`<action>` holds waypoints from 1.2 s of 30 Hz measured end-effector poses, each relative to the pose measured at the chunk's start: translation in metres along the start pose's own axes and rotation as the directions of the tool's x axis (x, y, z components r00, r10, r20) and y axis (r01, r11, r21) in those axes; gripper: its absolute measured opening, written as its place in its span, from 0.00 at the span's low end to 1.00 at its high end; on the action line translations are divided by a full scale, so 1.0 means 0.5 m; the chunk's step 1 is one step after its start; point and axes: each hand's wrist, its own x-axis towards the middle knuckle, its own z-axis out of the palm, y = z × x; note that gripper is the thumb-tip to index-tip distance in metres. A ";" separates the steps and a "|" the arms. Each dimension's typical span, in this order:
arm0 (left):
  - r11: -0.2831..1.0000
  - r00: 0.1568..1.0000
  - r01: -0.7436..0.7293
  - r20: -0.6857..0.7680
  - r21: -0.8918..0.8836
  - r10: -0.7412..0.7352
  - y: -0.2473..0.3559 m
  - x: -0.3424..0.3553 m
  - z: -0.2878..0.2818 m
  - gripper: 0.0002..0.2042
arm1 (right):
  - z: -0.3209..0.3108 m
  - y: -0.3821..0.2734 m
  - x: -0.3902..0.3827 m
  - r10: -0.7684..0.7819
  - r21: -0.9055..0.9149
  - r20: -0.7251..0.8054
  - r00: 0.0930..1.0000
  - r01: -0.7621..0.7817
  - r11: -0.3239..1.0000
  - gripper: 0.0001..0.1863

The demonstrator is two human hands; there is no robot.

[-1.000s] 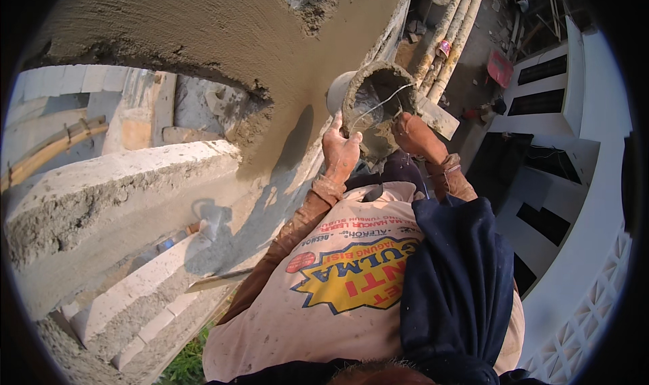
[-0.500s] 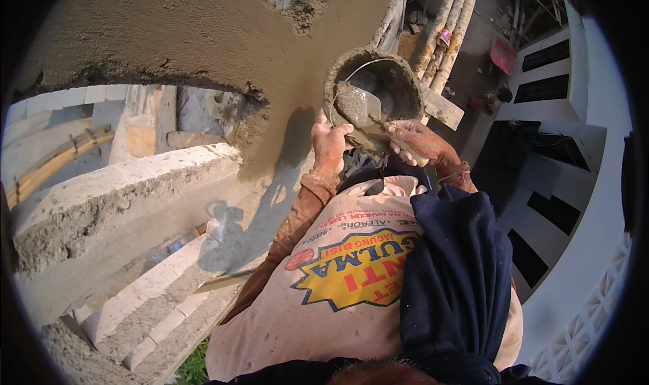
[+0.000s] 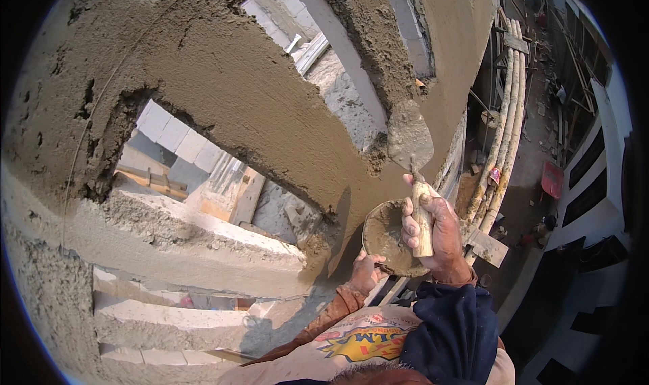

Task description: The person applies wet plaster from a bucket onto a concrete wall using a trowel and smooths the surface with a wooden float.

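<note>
The right hand [image 3: 439, 233] is closed around the pale wooden handle of a trowel [image 3: 410, 141], its mortar-smeared blade pointing to the far side and overlapping the plastered wall [image 3: 270, 138], though I cannot tell whether it touches; the left hand [image 3: 366, 274] grips the near-left rim of a mortar-coated bucket [image 3: 383, 233], thumb over the edge. The bucket sits just to the left of the right hand, on the near side of the trowel blade, its mouth turned up. Bamboo poles [image 3: 503, 148] run to the right of both, with a red tray-like object [image 3: 552, 179] farther right.
</note>
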 end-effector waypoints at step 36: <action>0.991 0.998 -0.052 -0.045 -0.120 0.047 -0.016 -0.054 -0.054 0.21 | 0.195 -0.142 0.229 -0.491 -0.815 0.522 0.697 0.577 -0.047 0.22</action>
